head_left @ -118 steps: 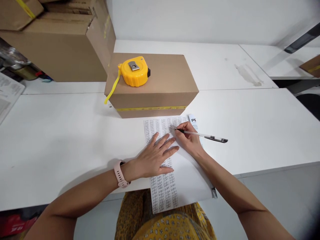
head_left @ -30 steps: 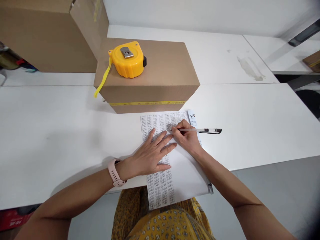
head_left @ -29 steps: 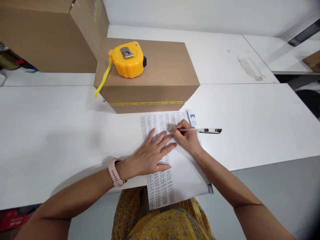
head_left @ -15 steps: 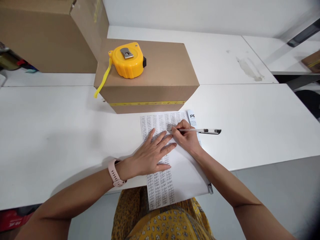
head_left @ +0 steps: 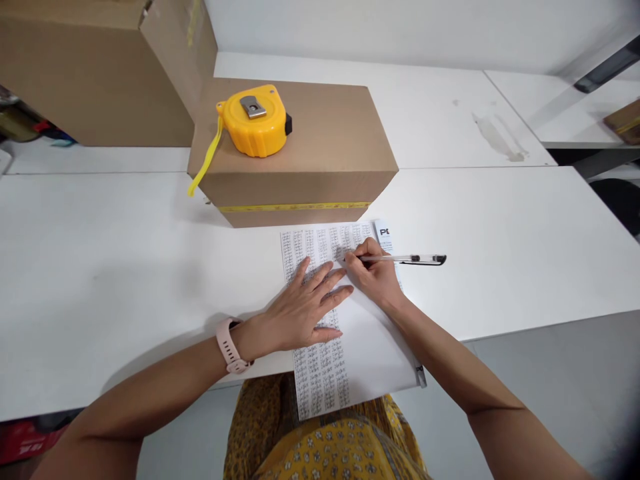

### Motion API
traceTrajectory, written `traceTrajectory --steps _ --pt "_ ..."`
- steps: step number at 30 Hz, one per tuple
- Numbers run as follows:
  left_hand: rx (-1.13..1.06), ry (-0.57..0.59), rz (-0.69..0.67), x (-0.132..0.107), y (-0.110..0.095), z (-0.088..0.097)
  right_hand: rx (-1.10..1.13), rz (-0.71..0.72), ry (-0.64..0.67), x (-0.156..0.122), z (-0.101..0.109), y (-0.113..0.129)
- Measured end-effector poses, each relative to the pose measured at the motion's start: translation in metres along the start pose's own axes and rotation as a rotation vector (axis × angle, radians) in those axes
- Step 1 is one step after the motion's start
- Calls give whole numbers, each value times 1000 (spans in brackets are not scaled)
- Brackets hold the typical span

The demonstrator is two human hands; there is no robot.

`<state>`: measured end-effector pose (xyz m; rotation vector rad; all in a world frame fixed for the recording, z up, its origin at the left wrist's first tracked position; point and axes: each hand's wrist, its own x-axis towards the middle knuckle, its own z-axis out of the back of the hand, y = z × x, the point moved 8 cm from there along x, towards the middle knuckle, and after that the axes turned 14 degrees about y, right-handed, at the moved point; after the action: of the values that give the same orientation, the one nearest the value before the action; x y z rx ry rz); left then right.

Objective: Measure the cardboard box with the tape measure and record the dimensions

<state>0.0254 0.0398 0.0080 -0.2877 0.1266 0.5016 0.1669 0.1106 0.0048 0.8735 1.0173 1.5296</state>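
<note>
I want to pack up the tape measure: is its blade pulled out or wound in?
Wound in. The yellow tape measure lies on the small cardboard box, no blade showing; only its wrist strap hangs over the edge.

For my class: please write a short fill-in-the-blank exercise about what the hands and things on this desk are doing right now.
1. The right hand holds a ____ with its tip on the sheet.
2. The left hand lies ____ on the sheet, its fingers spread.
3. The yellow tape measure sits on top of a cardboard ____.
4. On the left wrist is a pink ____.

Missing words: pen; flat; box; watch
</note>
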Motion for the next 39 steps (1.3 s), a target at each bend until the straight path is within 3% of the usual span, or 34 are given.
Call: traceTrajectory --steps 39 --pt "-8 -4 0 -1 0 1 30 -20 3 0 0 2"
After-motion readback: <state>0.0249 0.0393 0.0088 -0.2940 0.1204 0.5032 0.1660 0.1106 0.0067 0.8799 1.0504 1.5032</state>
